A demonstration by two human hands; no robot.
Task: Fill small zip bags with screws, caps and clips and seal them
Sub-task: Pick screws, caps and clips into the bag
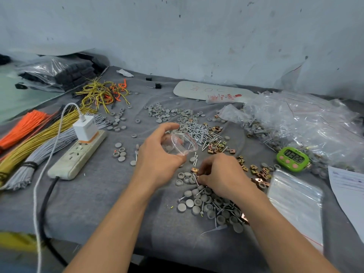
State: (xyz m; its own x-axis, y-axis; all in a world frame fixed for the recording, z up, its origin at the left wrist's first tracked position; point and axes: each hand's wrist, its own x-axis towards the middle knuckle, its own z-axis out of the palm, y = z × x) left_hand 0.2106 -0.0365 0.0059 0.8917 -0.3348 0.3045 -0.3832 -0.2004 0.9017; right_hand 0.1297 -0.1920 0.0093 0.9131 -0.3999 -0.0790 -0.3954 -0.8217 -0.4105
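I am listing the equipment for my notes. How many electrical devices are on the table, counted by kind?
Power strip: 1
White charger: 1
Green timer: 1
Total: 3

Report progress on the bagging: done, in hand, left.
Done: a heap of filled bags on the right. In hand: left hand holds an open zip bag, right hand pinches a screw. Left: loose screws, caps, clips, and a stack of empty bags.
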